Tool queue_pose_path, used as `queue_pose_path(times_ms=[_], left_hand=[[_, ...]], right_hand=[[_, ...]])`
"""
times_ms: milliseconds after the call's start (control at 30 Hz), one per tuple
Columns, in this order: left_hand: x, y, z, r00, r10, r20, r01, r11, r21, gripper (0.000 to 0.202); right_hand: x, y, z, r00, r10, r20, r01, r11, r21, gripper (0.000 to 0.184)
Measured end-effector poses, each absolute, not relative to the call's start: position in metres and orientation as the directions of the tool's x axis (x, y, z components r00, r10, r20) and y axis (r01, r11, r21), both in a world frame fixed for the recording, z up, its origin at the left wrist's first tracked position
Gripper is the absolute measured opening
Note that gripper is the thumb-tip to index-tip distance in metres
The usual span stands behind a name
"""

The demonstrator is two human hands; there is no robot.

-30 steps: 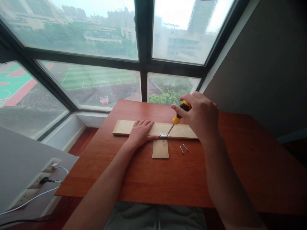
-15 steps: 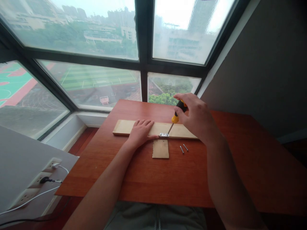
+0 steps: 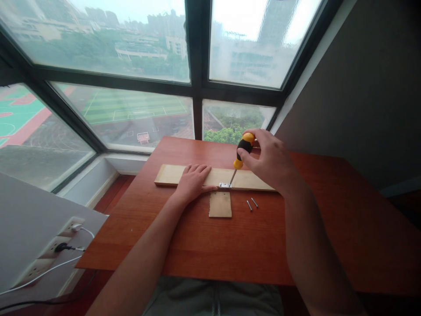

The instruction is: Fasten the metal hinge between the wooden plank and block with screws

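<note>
A long pale wooden board [image 3: 169, 174] lies across the table. My left hand [image 3: 193, 182] rests flat on it, fingers stretched out, the thumb reaching along its front edge to a small silver metal hinge [image 3: 225, 185]. My right hand [image 3: 268, 160] grips a yellow-and-black screwdriver [image 3: 245, 147] by its handle. The screwdriver leans, its tip at the right end of the hinge; whether a screw sits under the tip is too small to tell. A small square wooden piece [image 3: 220, 205] lies just in front of the hinge.
Two loose screws [image 3: 251, 204] lie on the reddish-brown table [image 3: 230, 250], right of the square piece. Large windows [image 3: 138, 109] stand behind the table. Wall sockets [image 3: 54, 247] with plugged-in cables are at the lower left.
My right hand has shifted its fingers on the screwdriver handle, showing more of it, and the handle has tilted slightly left. My left hand and the board have stayed put.
</note>
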State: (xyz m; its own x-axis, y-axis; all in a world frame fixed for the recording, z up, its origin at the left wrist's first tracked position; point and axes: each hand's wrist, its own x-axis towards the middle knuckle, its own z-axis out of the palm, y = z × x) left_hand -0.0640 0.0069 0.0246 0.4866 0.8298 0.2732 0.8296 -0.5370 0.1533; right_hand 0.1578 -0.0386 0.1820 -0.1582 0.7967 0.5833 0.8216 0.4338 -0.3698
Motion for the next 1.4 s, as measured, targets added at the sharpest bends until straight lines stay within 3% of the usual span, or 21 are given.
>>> queue_pose_path(times_ms=[133, 433, 700, 933, 1100, 1267, 1400], left_hand=[[-0.0636, 0.0068, 0.0247, 0.488, 0.828, 0.275, 0.828, -0.539, 0.152, 0.073], [-0.0631, 0.0063, 0.0274, 0.49, 0.83, 0.268, 0.827, -0.539, 0.158, 0.074], [-0.0638, 0.0065, 0.026, 0.492, 0.828, 0.269, 0.826, -0.542, 0.154, 0.072], [-0.0642, 0.0071, 0.0248, 0.496, 0.822, 0.281, 0.824, -0.547, 0.146, 0.071], [-0.0639, 0.0069, 0.0244, 0.492, 0.824, 0.282, 0.825, -0.544, 0.15, 0.071], [-0.0638, 0.0064, 0.0249, 0.49, 0.828, 0.274, 0.827, -0.54, 0.153, 0.071], [-0.0637, 0.0061, 0.0252, 0.49, 0.828, 0.272, 0.827, -0.54, 0.153, 0.071]], right_hand=[[0.1578, -0.0389, 0.1829, -0.124, 0.815, 0.566, 0.87, 0.363, -0.333, 0.028], [0.1604, -0.0384, 0.1841, -0.05, 0.859, 0.509, 0.799, 0.34, -0.496, 0.026], [0.162, -0.0395, 0.1843, -0.046, 0.843, 0.535, 0.829, 0.332, -0.451, 0.034], [0.1613, -0.041, 0.1866, -0.069, 0.864, 0.498, 0.82, 0.333, -0.465, 0.026], [0.16, -0.0446, 0.1892, -0.085, 0.875, 0.476, 0.875, 0.294, -0.384, 0.046], [0.158, -0.0416, 0.1855, -0.075, 0.832, 0.55, 0.92, 0.27, -0.283, 0.036], [0.1584, -0.0383, 0.1829, -0.104, 0.814, 0.572, 0.883, 0.34, -0.324, 0.036]])
